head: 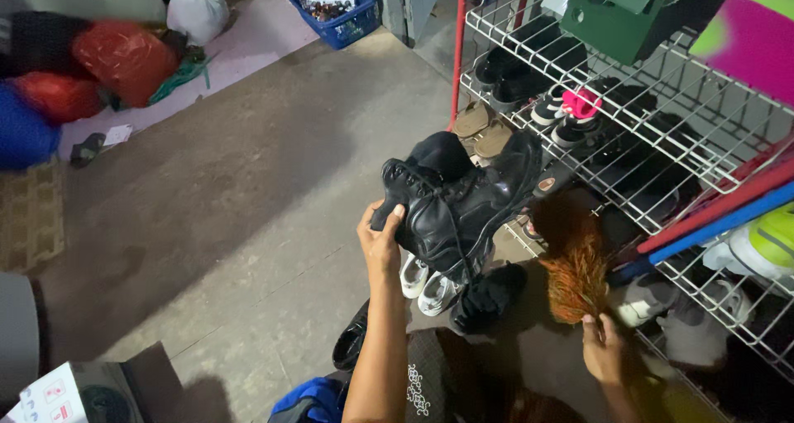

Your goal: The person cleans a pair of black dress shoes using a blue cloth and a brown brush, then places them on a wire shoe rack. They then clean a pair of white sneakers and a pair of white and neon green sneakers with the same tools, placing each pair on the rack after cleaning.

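Two hands work beside a white wire rack (662, 142) that fills the right side over a bare grey concrete floor (248, 224). The left hand (380, 241) is clenched on the toe of a black boot (455, 200), thumb on top, holding it up in the air just left of the rack's lower shelf. The right hand (602, 348) grips the handle of a brown feather duster (575, 270), whose plumes stand up beside the boot, near the rack's front edge.

On the rack sit dark shoes, a small shoe with a pink tongue (579, 102), tan sandals (484, 129) at its left end, and a green box (620, 14) on top. Red and blue poles (728, 204) lean across its right part. Below the boot, at the rack's foot, white sneakers (426, 286) and other black shoes crowd the floor.

Well left of the rack, red, blue and white bags (124, 55) pile against the far edge, with a blue crate (335, 9) near them. Between the bags and the rack the floor lies open, in a broad diagonal band
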